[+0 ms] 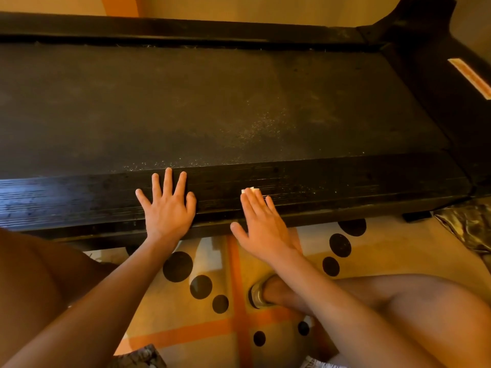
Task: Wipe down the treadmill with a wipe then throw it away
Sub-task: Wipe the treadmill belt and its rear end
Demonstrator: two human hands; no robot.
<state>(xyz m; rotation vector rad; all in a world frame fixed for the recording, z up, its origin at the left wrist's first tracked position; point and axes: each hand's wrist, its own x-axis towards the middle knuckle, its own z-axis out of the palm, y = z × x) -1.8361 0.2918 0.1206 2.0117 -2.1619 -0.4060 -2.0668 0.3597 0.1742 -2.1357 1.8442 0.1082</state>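
- The treadmill (pixel 239 102) lies across the room, its dark belt speckled with pale dust. The ribbed black side rail (pixel 345 187) is the edge nearest the person crouching beside it.
- The left hand (pixel 167 208) lies flat on the side rail, palm down and fingers spread wide. It grasps nothing.
- The right hand (pixel 261 227) is also on the side rail, just to the right of the left hand and not touching it. Its fingers are straight and held together, and its thumb sticks out over the rail's near edge.
- The wipe (pixel 251 189) is on the side rail under the right hand's fingertips. Only a small white corner pokes out beyond them. The flat fingers press it down and do not curl round it.
- Below the side rail is a tan rug (pixel 385 251) with black dots and orange stripes.
- On that rug, nearer the person than the rail, is a foot in a sandal (pixel 259 293), with bare knees on either side.
- Past the rail's right end, an orange label (pixel 470 77) sits on the treadmill's black housing.
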